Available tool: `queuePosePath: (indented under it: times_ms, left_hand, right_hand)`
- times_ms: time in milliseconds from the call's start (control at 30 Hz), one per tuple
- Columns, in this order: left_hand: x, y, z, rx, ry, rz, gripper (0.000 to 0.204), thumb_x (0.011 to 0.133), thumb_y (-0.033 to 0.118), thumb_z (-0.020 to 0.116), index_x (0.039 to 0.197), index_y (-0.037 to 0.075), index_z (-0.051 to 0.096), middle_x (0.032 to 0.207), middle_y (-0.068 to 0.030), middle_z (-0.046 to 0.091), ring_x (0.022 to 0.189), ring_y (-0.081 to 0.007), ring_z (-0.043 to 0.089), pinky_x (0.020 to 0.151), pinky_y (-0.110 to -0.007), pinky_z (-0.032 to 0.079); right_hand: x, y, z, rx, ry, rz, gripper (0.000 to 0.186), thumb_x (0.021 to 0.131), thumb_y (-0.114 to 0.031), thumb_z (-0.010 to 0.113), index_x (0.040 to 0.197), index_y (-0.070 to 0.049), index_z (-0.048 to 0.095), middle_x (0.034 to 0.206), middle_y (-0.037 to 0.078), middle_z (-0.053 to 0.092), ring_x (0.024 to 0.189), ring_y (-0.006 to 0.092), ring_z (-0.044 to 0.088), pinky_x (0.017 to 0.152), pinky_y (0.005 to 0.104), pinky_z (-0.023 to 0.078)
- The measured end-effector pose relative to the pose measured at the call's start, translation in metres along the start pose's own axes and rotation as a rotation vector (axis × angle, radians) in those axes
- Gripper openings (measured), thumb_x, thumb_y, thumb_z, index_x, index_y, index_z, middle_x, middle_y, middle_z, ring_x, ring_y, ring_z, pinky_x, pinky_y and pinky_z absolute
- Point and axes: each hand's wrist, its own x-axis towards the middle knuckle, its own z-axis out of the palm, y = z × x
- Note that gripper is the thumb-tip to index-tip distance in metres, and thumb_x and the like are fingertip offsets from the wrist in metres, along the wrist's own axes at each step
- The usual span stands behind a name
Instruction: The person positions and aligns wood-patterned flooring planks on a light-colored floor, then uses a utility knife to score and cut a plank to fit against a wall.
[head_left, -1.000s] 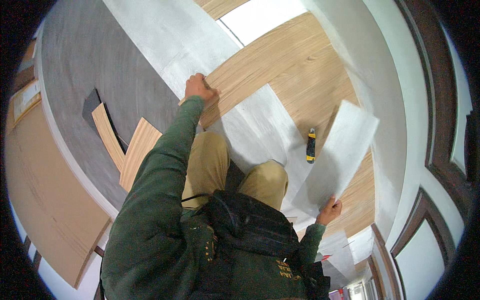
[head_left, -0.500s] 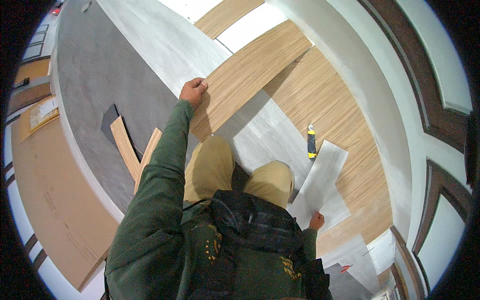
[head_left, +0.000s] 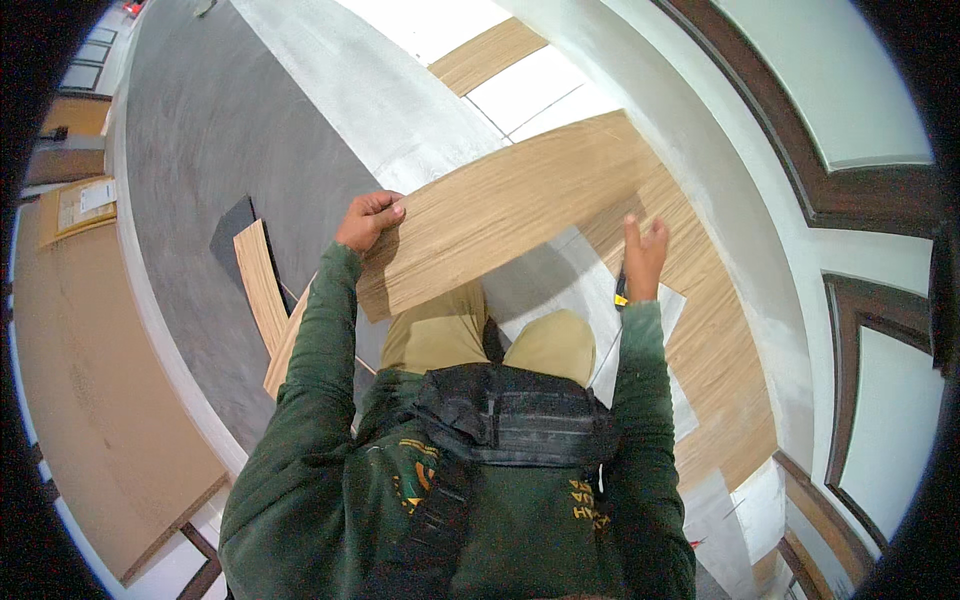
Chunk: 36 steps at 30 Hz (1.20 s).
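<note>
A long wood-look floor plank (head_left: 500, 210) is held up over my knees, tilted, its right end raised above the floor. My left hand (head_left: 370, 220) pinches its left end, thumb on top. My right hand (head_left: 646, 258) is in the air just below the plank's right end, apart from it, fingers spread and nothing in them. A black and yellow utility knife (head_left: 621, 290) lies on the floor beside my right wrist, which partly covers it. The grey planks (head_left: 672, 305) under my right forearm are partly hidden.
Laid wood-look flooring (head_left: 715, 370) runs along the curved white wall base (head_left: 770, 270) at right. At left, narrow wood-look strips (head_left: 262, 285) and a dark piece (head_left: 232, 232) lie on grey flooring (head_left: 260, 130). A large cardboard sheet (head_left: 105, 390) is at far left.
My right hand has left the grey plank at lower right and risen toward the wood-look plank's right end. My left hand has lifted that plank off the floor and nearer to me.
</note>
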Motion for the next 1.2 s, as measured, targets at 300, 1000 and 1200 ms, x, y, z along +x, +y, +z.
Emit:
queuePosePath:
  times_ms: [300,1000,1200]
  left_hand:
    - [-0.062,0.048,-0.019,0.015,-0.333,0.109,0.025,0.09,0.014,0.067,0.108,-0.003,0.069,0.096,-0.0052,0.07,0.087,-0.0128,0.063,0.08,-0.029,0.05]
    - [-0.139,0.168,0.114,0.796,-0.078,0.876,0.039,0.091,0.045,0.057,0.089,0.011,0.076,0.066,-0.0079,0.067,0.06,-0.0307,0.061,0.061,-0.04,0.05]
    - [-0.124,0.155,0.115,0.388,-0.322,0.811,0.033,0.091,0.038,0.061,0.09,0.008,0.075,0.066,-0.0077,0.064,0.059,-0.0216,0.057,0.058,-0.036,0.045]
  right_hand:
    - [-0.026,-0.176,-0.079,-0.586,-0.09,-1.057,0.059,0.09,-0.04,0.064,0.134,-0.003,0.052,0.135,0.021,0.053,0.129,0.0394,0.045,0.108,0.0579,0.029]
    - [-0.146,-0.272,-0.119,-0.307,-0.28,-0.745,0.041,0.09,-0.035,0.066,0.063,-0.004,0.064,0.049,0.008,0.053,0.044,0.0207,0.049,0.047,0.0366,0.038]
    - [-0.145,-0.269,-0.122,-0.103,-0.366,-0.717,0.039,0.091,-0.029,0.068,0.063,-0.003,0.06,0.049,0.001,0.045,0.048,0.0102,0.041,0.047,0.0314,0.033]
